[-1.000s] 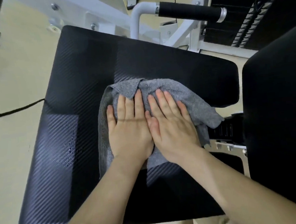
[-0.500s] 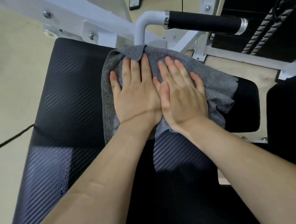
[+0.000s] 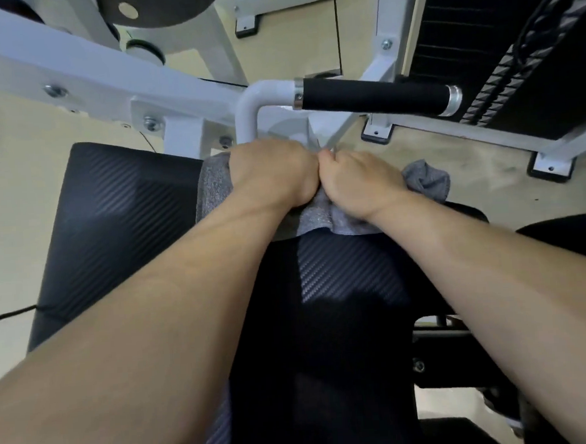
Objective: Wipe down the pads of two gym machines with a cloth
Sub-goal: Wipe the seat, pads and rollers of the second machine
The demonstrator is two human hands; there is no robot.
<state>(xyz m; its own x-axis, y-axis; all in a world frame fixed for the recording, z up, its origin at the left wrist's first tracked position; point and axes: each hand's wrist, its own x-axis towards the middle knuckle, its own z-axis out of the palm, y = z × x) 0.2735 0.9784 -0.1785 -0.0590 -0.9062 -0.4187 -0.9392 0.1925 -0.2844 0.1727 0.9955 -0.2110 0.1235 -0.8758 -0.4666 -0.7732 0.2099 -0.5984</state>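
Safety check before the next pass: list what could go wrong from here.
1. The cloth is bunched under the left hand and right hand at the far edge of the pad, one end dangling off; it may slip to the floor.
2. The left hand sits close to the white handle tube; pushing farther could knock knuckles on it.
3. Bunched, it may miss the pad's left side.

Two hands, left hand [image 3: 274,171], right hand [image 3: 361,183]; one cloth [image 3: 214,185], one ribbed pad [image 3: 113,215], one handle [image 3: 373,96].
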